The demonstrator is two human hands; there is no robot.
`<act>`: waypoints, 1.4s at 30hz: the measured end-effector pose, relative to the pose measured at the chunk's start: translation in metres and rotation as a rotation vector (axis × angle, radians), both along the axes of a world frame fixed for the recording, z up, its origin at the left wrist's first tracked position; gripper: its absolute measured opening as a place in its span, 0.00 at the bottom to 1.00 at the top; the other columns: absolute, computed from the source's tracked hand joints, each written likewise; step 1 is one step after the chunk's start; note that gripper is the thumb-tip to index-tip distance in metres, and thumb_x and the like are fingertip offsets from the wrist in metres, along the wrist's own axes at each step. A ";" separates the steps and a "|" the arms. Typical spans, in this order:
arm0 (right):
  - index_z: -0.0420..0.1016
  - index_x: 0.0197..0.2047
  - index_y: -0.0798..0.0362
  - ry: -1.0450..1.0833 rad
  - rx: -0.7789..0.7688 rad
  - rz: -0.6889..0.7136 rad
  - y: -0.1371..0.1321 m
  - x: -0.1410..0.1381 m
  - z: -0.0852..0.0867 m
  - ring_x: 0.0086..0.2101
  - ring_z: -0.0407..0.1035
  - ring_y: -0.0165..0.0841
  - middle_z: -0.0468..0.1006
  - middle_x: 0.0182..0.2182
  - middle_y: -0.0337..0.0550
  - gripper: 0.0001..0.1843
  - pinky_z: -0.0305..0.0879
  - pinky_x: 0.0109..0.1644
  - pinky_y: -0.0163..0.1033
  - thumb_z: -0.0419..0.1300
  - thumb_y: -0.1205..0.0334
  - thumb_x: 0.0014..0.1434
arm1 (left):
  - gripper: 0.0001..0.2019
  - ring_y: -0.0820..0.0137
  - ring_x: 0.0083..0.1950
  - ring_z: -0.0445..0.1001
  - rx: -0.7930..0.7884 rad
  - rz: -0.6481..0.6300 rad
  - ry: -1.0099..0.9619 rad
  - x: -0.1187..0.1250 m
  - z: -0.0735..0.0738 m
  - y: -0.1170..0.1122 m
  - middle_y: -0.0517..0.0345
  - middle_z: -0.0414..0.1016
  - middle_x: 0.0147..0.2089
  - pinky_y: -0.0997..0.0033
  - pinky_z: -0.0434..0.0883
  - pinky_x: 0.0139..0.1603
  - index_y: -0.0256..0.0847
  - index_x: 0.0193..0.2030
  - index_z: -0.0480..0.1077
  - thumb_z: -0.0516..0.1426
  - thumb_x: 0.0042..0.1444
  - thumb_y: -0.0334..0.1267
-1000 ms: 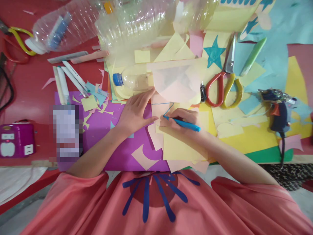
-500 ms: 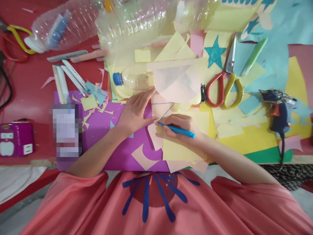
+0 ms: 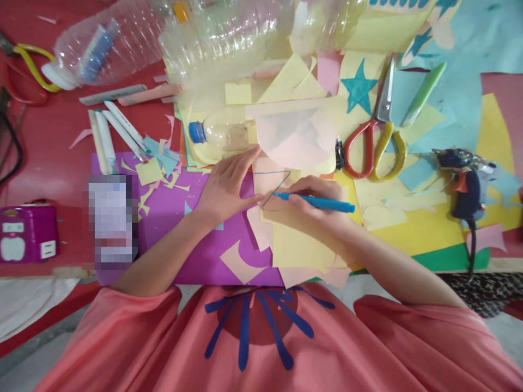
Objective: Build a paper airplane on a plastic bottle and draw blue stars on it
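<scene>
My right hand [image 3: 314, 204] is closed around a blue marker pen [image 3: 322, 203], its tip resting on a pale pink sheet of paper [image 3: 265, 169]. A blue zigzag line [image 3: 275, 182] is drawn on that sheet. My left hand [image 3: 226, 188] lies flat with fingers stretched out, pressing the pink paper down at its left side. A yellow sheet [image 3: 298, 247] lies under my right wrist, on top of a purple sheet [image 3: 183, 239].
Red-and-yellow scissors [image 3: 373, 139] lie right of the hands. A glue gun [image 3: 466, 188] sits far right. A small plastic bottle [image 3: 223, 133] and larger clear bottles [image 3: 118, 41] lie behind. Several white markers [image 3: 116, 133] lie on the left. A purple power strip [image 3: 26, 234] is at the left edge.
The pen drew the line down and left to the left thumb, then swung back right. My right hand shifted slightly right and the pen now lies flatter. My left hand stayed put.
</scene>
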State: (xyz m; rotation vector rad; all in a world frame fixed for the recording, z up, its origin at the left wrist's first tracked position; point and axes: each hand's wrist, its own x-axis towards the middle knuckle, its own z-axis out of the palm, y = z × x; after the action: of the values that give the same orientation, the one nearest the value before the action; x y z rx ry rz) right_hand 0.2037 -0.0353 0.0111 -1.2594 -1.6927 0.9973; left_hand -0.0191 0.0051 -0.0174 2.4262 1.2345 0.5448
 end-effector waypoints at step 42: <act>0.81 0.47 0.51 0.092 -0.095 0.000 0.022 0.004 -0.005 0.46 0.79 0.37 0.84 0.44 0.44 0.13 0.76 0.54 0.45 0.61 0.57 0.61 | 0.42 0.54 0.67 0.67 0.010 0.026 0.034 0.002 0.003 -0.002 0.46 0.65 0.68 0.54 0.68 0.64 0.47 0.71 0.49 0.65 0.55 0.49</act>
State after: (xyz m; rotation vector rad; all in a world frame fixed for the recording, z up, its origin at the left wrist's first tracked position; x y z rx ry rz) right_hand 0.2077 -0.0135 0.0063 -1.2538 -1.5914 1.1299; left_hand -0.0175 0.0026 -0.0141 2.4401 1.2824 0.5202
